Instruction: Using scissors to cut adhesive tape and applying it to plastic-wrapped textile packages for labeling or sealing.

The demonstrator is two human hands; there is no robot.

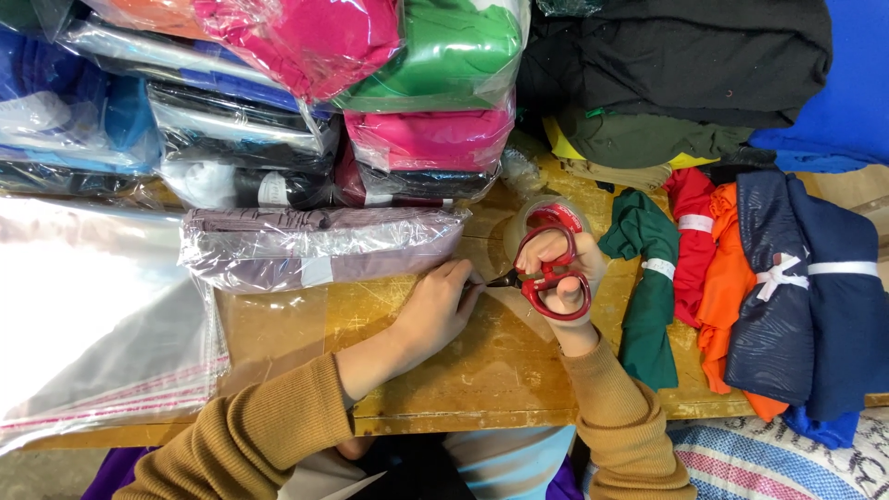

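On the desk (482, 380), the scissors (548, 270) lie in the right hand (565, 273) near the middle, with the left hand (435, 310) just left of them, touching a bagged garment (315, 248). Behind it stand stacked bags (278, 102). Empty bags (93, 315) overhang the left edge; tied bundles (741, 278) lie right.

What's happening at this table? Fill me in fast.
A person in tan sleeves works at a wooden table. The right hand holds red-handled scissors, blades pointing at the left hand, which presses the end of a bagged mauve garment. Bagged clothes are stacked behind; tied fabric bundles lie to the right.
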